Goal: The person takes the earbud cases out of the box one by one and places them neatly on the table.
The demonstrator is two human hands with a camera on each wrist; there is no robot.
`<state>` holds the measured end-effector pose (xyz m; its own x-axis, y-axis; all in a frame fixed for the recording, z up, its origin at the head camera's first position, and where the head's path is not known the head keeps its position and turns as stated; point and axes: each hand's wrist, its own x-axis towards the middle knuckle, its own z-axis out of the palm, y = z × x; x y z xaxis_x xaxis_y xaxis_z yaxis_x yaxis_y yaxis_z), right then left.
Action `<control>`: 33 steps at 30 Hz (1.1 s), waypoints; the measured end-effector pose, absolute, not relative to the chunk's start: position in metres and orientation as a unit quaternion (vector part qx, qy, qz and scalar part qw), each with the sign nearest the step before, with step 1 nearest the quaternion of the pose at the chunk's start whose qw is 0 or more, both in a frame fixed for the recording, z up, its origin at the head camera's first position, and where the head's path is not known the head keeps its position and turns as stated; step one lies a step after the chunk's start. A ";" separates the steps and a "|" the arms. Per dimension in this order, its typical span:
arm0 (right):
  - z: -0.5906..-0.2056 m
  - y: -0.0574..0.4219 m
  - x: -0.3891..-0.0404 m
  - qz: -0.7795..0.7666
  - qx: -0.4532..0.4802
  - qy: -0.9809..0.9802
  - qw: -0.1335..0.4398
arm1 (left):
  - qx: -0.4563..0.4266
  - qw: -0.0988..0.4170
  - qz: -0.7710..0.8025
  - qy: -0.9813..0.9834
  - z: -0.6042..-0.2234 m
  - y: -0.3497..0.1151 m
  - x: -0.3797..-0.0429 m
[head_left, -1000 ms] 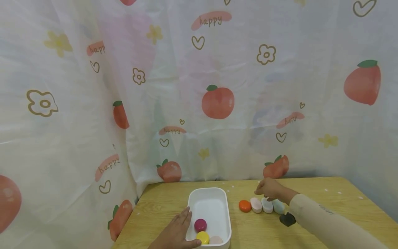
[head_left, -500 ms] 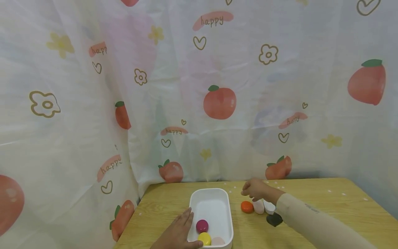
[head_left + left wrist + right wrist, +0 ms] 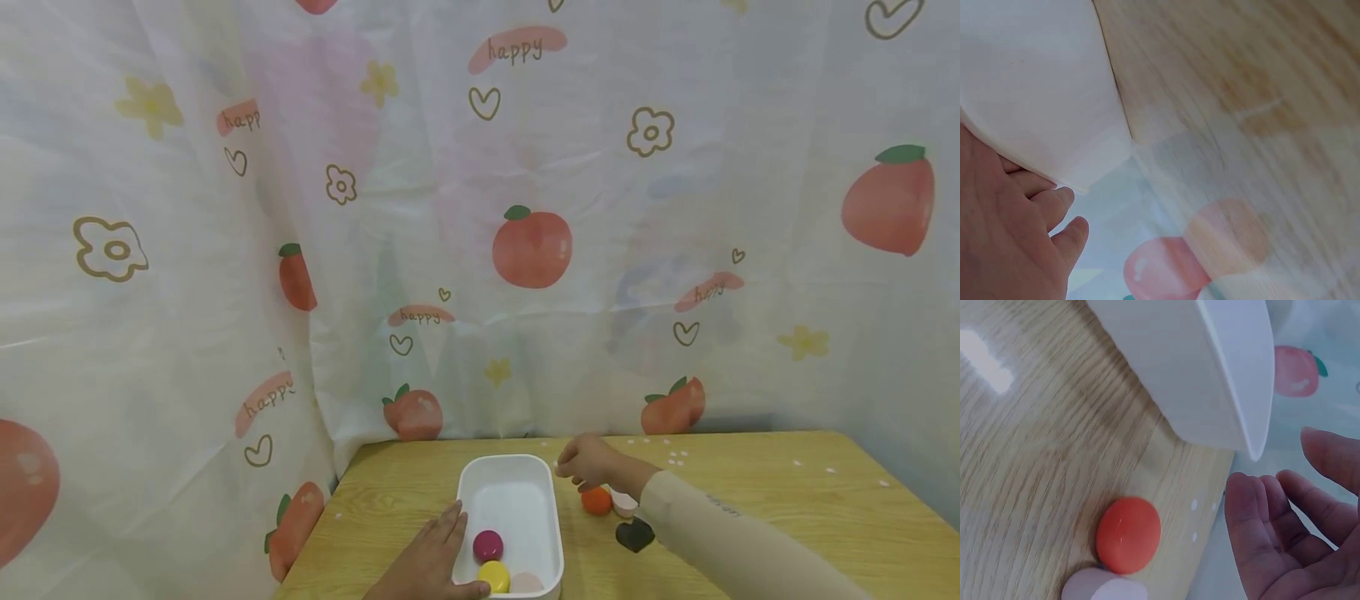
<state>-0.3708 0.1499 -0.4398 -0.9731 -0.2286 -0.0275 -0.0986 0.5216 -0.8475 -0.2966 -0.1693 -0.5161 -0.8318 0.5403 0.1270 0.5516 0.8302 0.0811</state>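
Observation:
My left hand point(image 3: 429, 556) rests along the left side of a white rectangular box point(image 3: 555, 533), its thumb on the near rim. In the left wrist view its fingers point(image 3: 1054, 203) lie against the outer wall. Inside the box are glossy magenta point(image 3: 488, 547) and yellow point(image 3: 493, 576) round pieces and a pale pink piece point(image 3: 527, 582). My right hand point(image 3: 590, 460) hovers right of the box, close behind a round orange piece point(image 3: 596, 501). In the right wrist view, its thumb and bent fingers point(image 3: 1244, 512) stand apart with nothing between them.
A pale pink piece point(image 3: 624, 502) lies beside the orange one, partly hidden by my right arm. A dark angular object point(image 3: 635, 534) shows below the right sleeve. Small white specks dot the wooden table point(image 3: 787, 517). A patterned curtain point(image 3: 450, 250) hangs behind it.
My right hand has moved left, toward the box, and the dark object under the sleeve moved with it. The white and pale blue pieces seen earlier are now behind the arm. The left hand stays.

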 end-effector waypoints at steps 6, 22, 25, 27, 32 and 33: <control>-0.444 0.138 -0.372 -0.495 -0.123 0.856 0.082 | -0.278 0.038 -0.054 -0.958 -0.515 -0.167 -0.296; -0.456 0.104 -0.366 -0.528 -0.137 0.831 0.108 | -0.257 0.024 -0.054 -0.965 -0.516 -0.164 -0.297; -0.458 0.101 -0.365 -0.535 -0.142 0.825 0.113 | -0.255 0.021 -0.055 -0.965 -0.516 -0.165 -0.297; -0.458 0.098 -0.365 -0.532 -0.143 0.826 0.119 | -0.255 0.018 -0.057 -0.965 -0.516 -0.165 -0.297; -0.458 0.092 -0.366 -0.518 -0.148 0.832 0.134 | -0.263 0.026 -0.058 -0.963 -0.517 -0.166 -0.296; -0.458 0.090 -0.366 -0.515 -0.150 0.833 0.136 | -0.266 0.030 -0.057 -0.962 -0.516 -0.166 -0.296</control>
<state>-0.3656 0.0903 -0.4575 -0.9176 -0.3908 -0.0723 -0.1103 0.4253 -0.8983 -0.2957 -0.1659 -0.5162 -0.8570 0.5078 0.0879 0.5146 0.8522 0.0942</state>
